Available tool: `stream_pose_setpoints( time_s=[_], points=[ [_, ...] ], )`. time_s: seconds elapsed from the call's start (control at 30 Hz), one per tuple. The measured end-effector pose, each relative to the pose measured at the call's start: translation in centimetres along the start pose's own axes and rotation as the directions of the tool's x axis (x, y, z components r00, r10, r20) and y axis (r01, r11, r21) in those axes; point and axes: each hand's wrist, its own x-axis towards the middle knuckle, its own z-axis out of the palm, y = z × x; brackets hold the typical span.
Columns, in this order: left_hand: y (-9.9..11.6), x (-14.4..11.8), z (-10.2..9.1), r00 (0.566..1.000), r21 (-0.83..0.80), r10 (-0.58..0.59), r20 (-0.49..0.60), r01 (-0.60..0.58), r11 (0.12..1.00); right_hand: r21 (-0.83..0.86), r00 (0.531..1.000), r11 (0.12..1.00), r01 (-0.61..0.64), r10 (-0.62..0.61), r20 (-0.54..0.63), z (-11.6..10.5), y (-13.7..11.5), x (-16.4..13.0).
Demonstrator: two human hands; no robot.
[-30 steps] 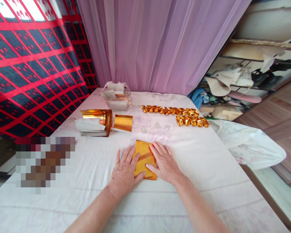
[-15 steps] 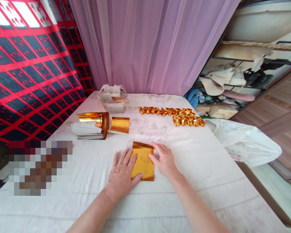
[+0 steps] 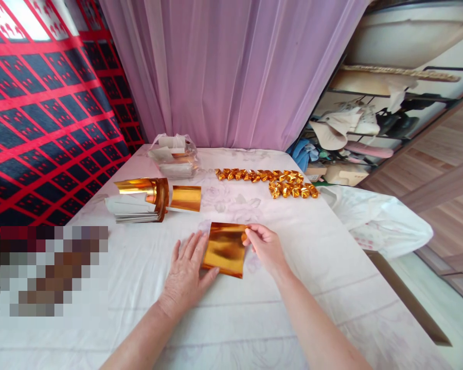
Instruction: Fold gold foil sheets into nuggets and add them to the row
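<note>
A sheet of gold foil paper (image 3: 224,248) lies on the white tablecloth (image 3: 332,277) in front of me. My left hand (image 3: 185,275) rests flat beside it, thumb and fingers pressing its left edge down. My right hand (image 3: 265,246) pinches the sheet's upper right corner and lifts that side off the cloth. Further back on the left sits a stack of foil sheets (image 3: 139,203) with curled gold tops, and one loose gold sheet (image 3: 185,198) beside it. A row of small folded gold pieces (image 3: 270,180) lies at the back.
A clear plastic bag of paper packs (image 3: 173,154) stands at the far left of the table, by the purple curtain (image 3: 235,72). A white plastic bag (image 3: 374,218) hangs over the table's right edge. Cluttered shelves (image 3: 362,128) stand at the right.
My right hand has gone from lying flat on the gold sheet to pinching its upper right corner and raising it. The left hand stays on the sheet's left edge.
</note>
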Motion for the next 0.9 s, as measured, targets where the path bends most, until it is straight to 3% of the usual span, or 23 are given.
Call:
stream_pose_setpoints(
  time_s=[0.1,0.3,0.47,0.7,0.9],
  points=[
    [-0.2,0.2,-0.2,0.998,-0.045,-0.041,-0.053,0.039,0.998,0.149,1.0,0.989,-0.001,0.005,-0.026,0.0,-1.2,-0.3],
    [-0.8,0.8,-0.9,0.975,-0.224,-0.17,-0.145,0.135,0.965,0.291,0.973,0.934,0.205,-0.226,0.038,-0.4,-2.3,-1.2],
    [-0.9,0.7,-1.1,0.98,-0.315,-0.14,-0.141,0.09,0.945,0.407,0.945,0.87,0.279,-0.323,0.042,-0.3,-1.9,-1.5],
    [-1.3,0.5,-0.8,0.968,-0.458,-0.251,-0.021,0.214,0.863,0.402,0.902,0.864,0.302,-0.396,0.174,-0.4,-2.0,-1.6],
    [-2.0,1.0,-1.0,0.979,-0.337,-0.196,-0.054,0.167,0.926,0.237,0.842,0.932,0.274,-0.351,0.408,-1.9,-3.3,-1.5]
  ],
)
